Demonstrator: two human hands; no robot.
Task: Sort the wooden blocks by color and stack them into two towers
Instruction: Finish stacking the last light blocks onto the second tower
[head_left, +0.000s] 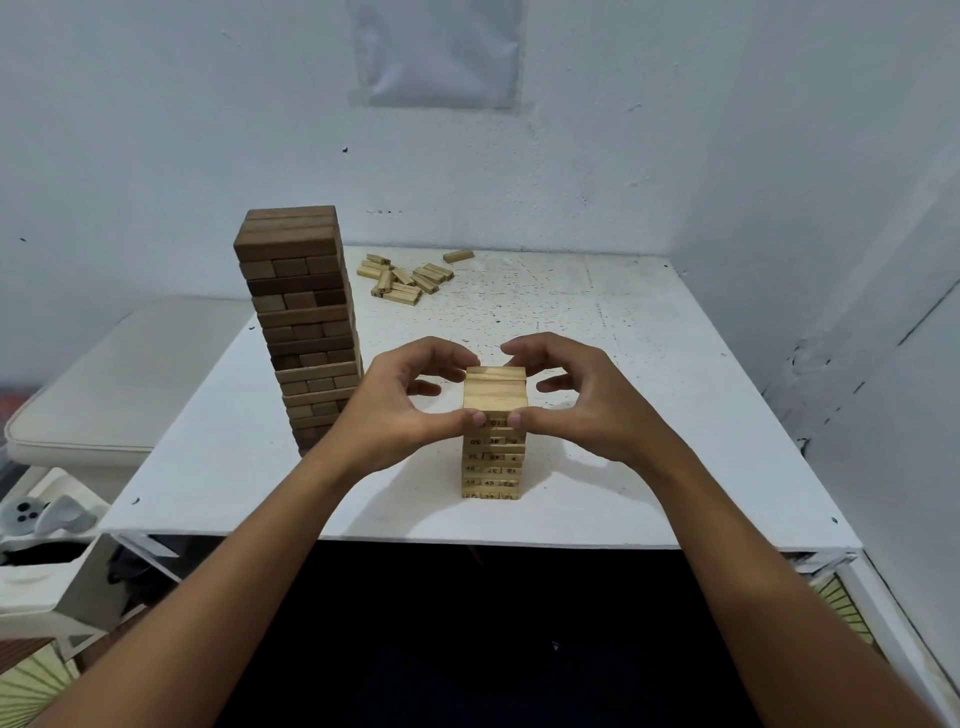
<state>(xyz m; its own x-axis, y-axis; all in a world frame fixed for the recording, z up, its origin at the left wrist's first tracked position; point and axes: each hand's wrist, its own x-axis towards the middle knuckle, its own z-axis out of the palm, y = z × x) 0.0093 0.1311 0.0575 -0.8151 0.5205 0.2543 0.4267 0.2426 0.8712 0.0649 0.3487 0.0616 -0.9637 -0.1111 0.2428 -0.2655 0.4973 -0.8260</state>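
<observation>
Pinching the short pale numbered wooden block tower (494, 431) top between left hand (400, 410) and right hand (587, 405), thumbs pressing its near face

Dark-brown tower (304, 322), pale numbered tower (494, 436)

The setting appeared to be a room in a home, used informally. A square white table with a paint-speckled top (597, 332) stood pushed into a corner of rough, scuffed white-painted walls (753, 156). A cream cushioned seat (104, 395) sat beside it at the left. A pale plastic sheet (439, 52) was fixed to the back wall. Household clutter lay at floor level on the left.
</observation>
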